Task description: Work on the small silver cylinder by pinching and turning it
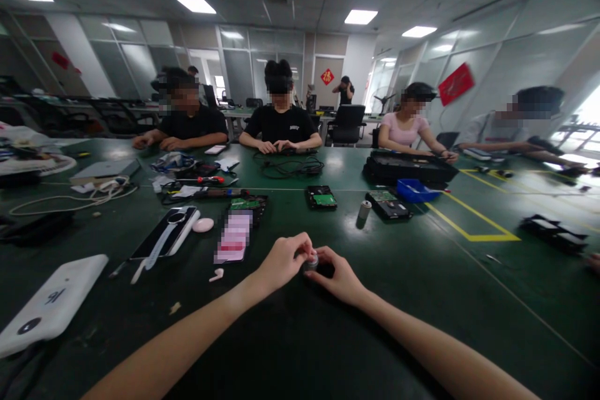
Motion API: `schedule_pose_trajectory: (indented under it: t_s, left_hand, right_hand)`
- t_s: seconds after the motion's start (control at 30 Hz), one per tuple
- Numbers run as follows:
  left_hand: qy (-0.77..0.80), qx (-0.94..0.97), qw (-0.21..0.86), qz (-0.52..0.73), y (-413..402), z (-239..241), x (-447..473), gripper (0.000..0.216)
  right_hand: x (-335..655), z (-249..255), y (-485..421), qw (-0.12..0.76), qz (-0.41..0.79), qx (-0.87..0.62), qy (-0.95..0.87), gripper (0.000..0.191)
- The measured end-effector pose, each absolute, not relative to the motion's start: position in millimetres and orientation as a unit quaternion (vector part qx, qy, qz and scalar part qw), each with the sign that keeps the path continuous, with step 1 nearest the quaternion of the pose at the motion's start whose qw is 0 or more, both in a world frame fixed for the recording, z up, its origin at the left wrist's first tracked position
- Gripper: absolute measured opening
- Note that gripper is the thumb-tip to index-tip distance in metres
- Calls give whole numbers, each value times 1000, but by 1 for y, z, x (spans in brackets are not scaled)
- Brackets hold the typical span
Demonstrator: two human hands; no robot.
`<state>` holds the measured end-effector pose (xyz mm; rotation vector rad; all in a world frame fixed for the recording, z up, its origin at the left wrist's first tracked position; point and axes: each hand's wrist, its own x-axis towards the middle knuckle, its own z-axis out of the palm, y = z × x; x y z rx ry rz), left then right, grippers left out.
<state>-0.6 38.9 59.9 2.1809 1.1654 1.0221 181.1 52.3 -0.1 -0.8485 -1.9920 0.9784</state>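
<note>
Both my hands meet over the dark green table in front of me. My left hand has its fingers curled and pinches a small round metallic part from above. My right hand closes round the same part from the right side, fingers bent. The part is mostly hidden between my fingers, so I cannot make out what it is.
A pink earbud case, a loose earbud, a phone, a white power bank, hard drives, a small grey cylinder and a blue tray lie about. Several people sit across the table. Yellow tape marks the right side.
</note>
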Motion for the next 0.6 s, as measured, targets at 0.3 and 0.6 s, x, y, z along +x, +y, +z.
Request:
schedule_pose_trajectory:
  t_s: [0.3, 0.6]
  left_hand:
    - [389, 781, 308, 378, 40, 59, -2, 18]
    - [428, 700, 341, 458, 36, 8, 2, 78]
  right_hand:
    - [180, -2, 52, 375, 375, -325, -783, 33]
    - [184, 6, 47, 497, 358, -266, -745, 48]
